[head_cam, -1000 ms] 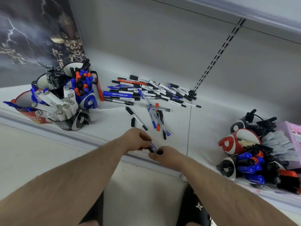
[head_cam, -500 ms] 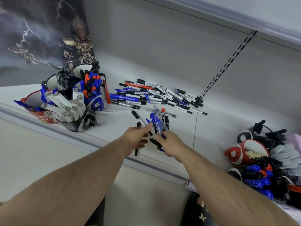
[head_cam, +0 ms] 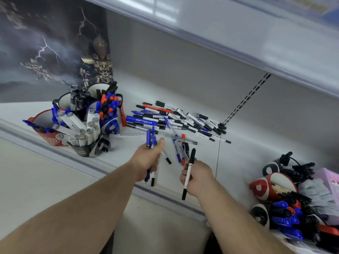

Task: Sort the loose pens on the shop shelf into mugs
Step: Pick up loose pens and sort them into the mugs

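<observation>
Left hand (head_cam: 146,162) gripping blue pens (head_cam: 150,139), right hand (head_cam: 199,177) gripping black-capped marker (head_cam: 188,173), loose pen pile (head_cam: 179,120) behind, mugs (head_cam: 88,125) left

Loose pens (head_cam: 180,120) heaped mid-shelf; pen-filled mugs (head_cam: 86,114) at left

Even bright light, blurred wide-angle edges

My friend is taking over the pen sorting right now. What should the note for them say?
Left hand grips a bunch of blue pens plus a black-tipped one.
Right hand holds one white marker with black caps.
Done: mugs at the left and lower right already hold pens.
Left: the loose pile on the shelf, and what both hands hold, must go into mugs.
</observation>
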{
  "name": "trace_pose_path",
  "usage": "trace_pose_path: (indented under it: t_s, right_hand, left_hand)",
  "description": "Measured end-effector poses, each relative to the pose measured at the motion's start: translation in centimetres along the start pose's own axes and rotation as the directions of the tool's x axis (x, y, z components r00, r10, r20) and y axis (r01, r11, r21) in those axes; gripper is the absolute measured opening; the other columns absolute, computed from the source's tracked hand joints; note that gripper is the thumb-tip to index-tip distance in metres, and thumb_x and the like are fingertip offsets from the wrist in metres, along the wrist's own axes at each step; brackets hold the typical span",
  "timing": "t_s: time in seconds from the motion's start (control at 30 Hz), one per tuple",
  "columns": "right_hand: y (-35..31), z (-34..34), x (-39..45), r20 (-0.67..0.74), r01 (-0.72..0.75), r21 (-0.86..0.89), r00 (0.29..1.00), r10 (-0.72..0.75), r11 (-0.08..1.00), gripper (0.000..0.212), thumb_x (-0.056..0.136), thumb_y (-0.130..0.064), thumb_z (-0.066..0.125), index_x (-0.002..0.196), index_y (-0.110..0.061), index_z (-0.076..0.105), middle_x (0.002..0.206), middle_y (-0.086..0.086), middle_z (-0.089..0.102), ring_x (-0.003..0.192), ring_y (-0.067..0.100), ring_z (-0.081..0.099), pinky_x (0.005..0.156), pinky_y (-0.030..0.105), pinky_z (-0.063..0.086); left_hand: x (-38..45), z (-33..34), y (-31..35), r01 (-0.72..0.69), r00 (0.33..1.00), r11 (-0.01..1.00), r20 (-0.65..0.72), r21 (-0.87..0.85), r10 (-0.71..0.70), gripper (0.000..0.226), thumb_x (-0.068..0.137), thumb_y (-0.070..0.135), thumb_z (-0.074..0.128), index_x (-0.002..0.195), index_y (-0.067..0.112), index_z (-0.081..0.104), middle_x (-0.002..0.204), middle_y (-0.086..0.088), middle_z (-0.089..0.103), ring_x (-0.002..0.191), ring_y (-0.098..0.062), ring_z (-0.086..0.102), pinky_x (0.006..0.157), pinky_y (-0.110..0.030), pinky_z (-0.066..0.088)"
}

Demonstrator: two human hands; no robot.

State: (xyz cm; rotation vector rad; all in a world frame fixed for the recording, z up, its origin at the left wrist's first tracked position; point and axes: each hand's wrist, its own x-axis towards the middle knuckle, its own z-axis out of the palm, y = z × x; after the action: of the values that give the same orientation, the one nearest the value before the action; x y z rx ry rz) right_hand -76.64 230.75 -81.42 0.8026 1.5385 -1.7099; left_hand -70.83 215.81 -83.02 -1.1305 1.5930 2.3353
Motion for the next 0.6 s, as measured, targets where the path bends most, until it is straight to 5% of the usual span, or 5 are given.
trace_pose_path:
  t_s: [0.17, 0.27, 0.37, 0.47, 0.6]
  right_hand:
    - [0.5, 3.9, -0.1, -0.105, -0.036, -0.181, 0.994, 0.017, 0.983, 0.018, 0.102, -0.011, 0.042, 0.095, -0.005, 0.058, 0.078, 0.006, 0.05, 0.083, 0.023, 0.06, 0.071, 0.03, 0.05]
    - [1.5, 5.2, 0.1, 0.079, -0.071, 0.032, 0.995, 0.068, 0.997, 0.024, 0.101, -0.001, 0.038, 0.084, -0.007, 0.054, 0.08, 0.01, 0.057, 0.07, 0.022, 0.057, 0.063, 0.033, 0.05]
    - [2.5, 5.4, 1.1, -0.04, 0.088, -0.193, 0.994, -0.097, 0.977, 0.019, 0.094, -0.003, 0.046, 0.085, -0.009, 0.061, 0.069, 0.006, 0.056, 0.059, 0.018, 0.05, 0.055, 0.027, 0.043]
    - [3.3, 5.4, 2.2, 0.132, 0.365, -0.765, 0.896, -0.425, 0.531, 0.015, 0.093, -0.015, 0.051, 0.099, -0.018, 0.064, 0.083, -0.003, 0.058, 0.069, 0.013, 0.051, 0.053, 0.021, 0.034]
    - [5.4, 6.7, 3.4, 0.351, 0.387, -0.922, 0.852, -0.387, 0.015, 0.033, 0.094, -0.035, 0.059, 0.12, -0.016, 0.055, 0.112, 0.001, 0.064, 0.095, 0.021, 0.062, 0.073, 0.028, 0.046]
  left_hand:
    - [-2.2, 1.8, -2.9, -0.07, 0.972, 0.989, 0.231, 0.131, 0.038, 0.029, 0.092, 0.033, 0.065, 0.071, 0.017, 0.053, 0.05, 0.003, 0.043, 0.042, -0.011, 0.031, 0.043, -0.021, 0.027]
    - [-1.9, 0.2, -3.0, -0.067, 0.985, 0.996, 0.164, 0.059, 0.056, 0.026, 0.089, 0.034, 0.069, 0.077, 0.014, 0.059, 0.058, -0.005, 0.048, 0.048, -0.016, 0.035, 0.046, -0.024, 0.03]
    - [-1.6, -1.3, -2.5, 0.014, 1.0, 1.0, 0.024, -0.001, -0.014, 0.031, 0.091, 0.035, 0.067, 0.074, 0.012, 0.056, 0.059, -0.005, 0.045, 0.047, -0.017, 0.035, 0.047, -0.025, 0.031]
    - [-1.3, -3.0, -2.0, 0.029, 0.991, 0.998, -0.128, -0.058, -0.036, 0.024, 0.091, 0.031, 0.063, 0.079, 0.012, 0.053, 0.063, -0.004, 0.049, 0.051, -0.017, 0.04, 0.051, -0.027, 0.033]
    - [-0.9, -4.3, -1.7, 0.004, 0.977, 0.994, -0.211, -0.113, -0.027, 0.007, 0.092, 0.018, 0.059, 0.091, 0.012, 0.055, 0.063, -0.004, 0.055, 0.05, -0.02, 0.049, 0.053, -0.028, 0.042]
